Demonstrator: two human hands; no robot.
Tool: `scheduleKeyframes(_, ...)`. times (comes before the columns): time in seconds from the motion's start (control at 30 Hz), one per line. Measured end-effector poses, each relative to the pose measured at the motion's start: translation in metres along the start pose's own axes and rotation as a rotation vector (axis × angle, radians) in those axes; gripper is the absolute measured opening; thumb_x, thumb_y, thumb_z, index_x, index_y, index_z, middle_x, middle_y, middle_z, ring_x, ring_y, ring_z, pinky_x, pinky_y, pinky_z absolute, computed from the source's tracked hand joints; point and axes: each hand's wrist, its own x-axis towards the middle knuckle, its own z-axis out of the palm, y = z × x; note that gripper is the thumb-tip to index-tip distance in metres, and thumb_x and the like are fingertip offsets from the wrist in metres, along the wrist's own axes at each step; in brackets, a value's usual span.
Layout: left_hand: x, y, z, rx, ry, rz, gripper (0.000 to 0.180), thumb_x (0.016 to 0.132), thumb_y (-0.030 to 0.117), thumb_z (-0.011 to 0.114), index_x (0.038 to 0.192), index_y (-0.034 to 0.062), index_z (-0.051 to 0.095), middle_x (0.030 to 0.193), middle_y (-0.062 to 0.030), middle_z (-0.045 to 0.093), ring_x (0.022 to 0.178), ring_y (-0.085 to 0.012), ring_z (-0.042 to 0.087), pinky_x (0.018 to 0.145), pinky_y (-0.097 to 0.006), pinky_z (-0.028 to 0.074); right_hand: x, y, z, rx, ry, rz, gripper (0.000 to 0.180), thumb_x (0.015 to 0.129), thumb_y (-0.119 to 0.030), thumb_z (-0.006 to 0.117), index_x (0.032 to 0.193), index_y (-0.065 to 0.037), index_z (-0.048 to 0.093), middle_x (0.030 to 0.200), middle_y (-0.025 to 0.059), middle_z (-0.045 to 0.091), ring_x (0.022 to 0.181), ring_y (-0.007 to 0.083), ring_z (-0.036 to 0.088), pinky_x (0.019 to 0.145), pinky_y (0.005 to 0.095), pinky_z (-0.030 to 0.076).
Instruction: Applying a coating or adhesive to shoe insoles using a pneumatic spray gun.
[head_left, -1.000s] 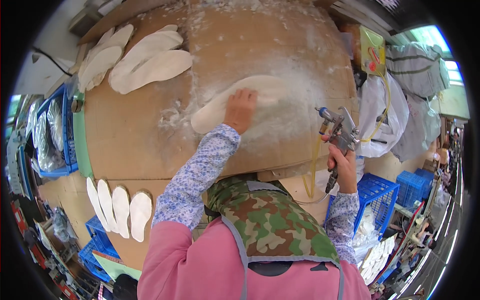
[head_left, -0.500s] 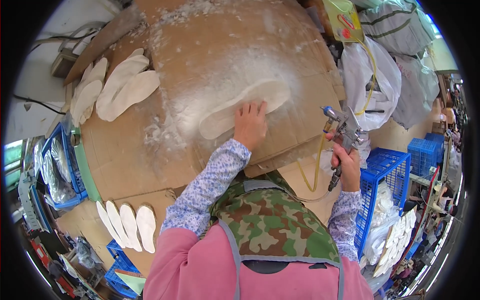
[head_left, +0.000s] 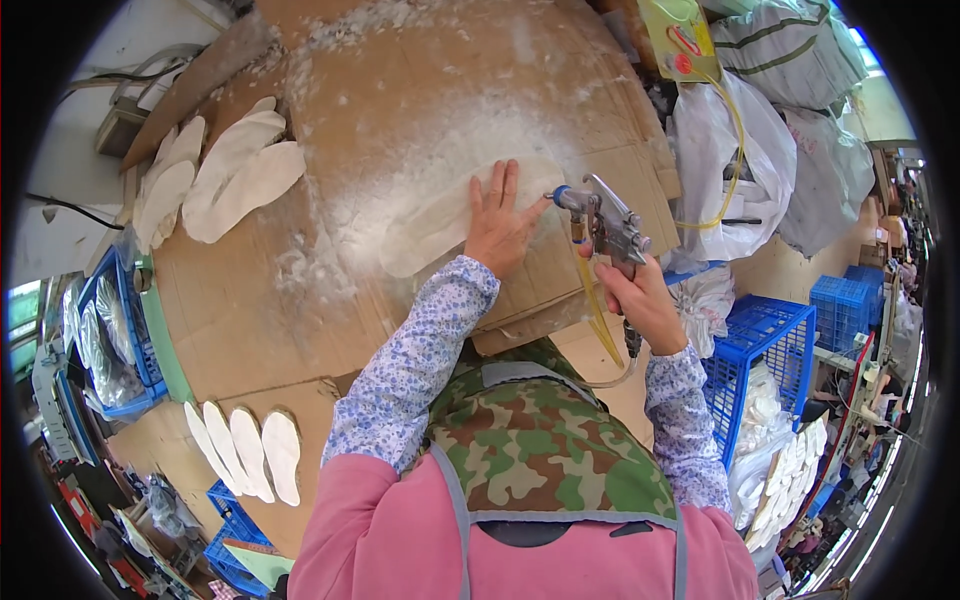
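My left hand [head_left: 498,222] lies flat, fingers spread, on a white shoe insole [head_left: 430,222] that rests on a cardboard-covered table [head_left: 300,290] dusted with white residue. My right hand [head_left: 645,300] grips a metal spray gun [head_left: 605,222] with a blue nozzle ring, its nozzle pointing left toward the insole, close to my left thumb. A yellow hose [head_left: 598,320] hangs from the gun.
A pile of white insoles [head_left: 215,180] lies at the table's far left. Three more insoles [head_left: 250,455] sit on a lower cardboard shelf. Blue crates [head_left: 760,350] with insoles stand at my right, white plastic bags [head_left: 730,170] behind them.
My right hand has brought the spray gun up and left, close to the insole. My left hand stays pressed on the insole.
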Motion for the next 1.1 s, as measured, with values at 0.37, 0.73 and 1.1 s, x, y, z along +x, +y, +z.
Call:
scheduleKeyframes(0.37,-0.014,0.006,0.01,-0.006,0.063,-0.108,0.045,0.084,0.016,0.054,0.128,0.0269,0.053,0.149,-0.0249,0.014,0.139,-0.0395,0.01,0.104,-0.065,0.01,0.015,0.015,-0.012,-0.298,0.158,-0.051,0.023,0.087,-0.006,0.058,0.108,0.002,0.054,0.087,0.0048,0.058,0.076,0.0112,0.051,0.071,0.0265,0.044)
scheduleKeyframes(0.73,-0.043,0.004,-0.01,-0.005,0.01,-0.172,0.046,0.084,0.014,0.054,0.13,0.0251,0.051,0.15,-0.0242,0.012,0.14,-0.0383,0.008,0.105,-0.063,0.007,0.014,0.015,-0.003,-0.407,0.172,-0.049,0.019,0.086,-0.006,0.058,0.103,0.001,0.052,0.082,0.0095,0.056,0.075,0.0157,0.05,0.07,0.0285,0.044)
scheduleKeyframes(1.1,-0.081,-0.013,-0.031,-0.026,0.028,-0.265,0.052,0.082,0.011,0.054,0.132,0.0234,0.049,0.15,-0.0233,0.012,0.14,-0.0375,0.007,0.106,-0.063,0.007,0.021,0.007,0.039,-0.422,0.068,-0.195,0.017,0.086,-0.005,0.057,0.101,0.0,0.05,0.078,0.0078,0.052,0.071,0.0147,0.046,0.066,0.0283,0.042)
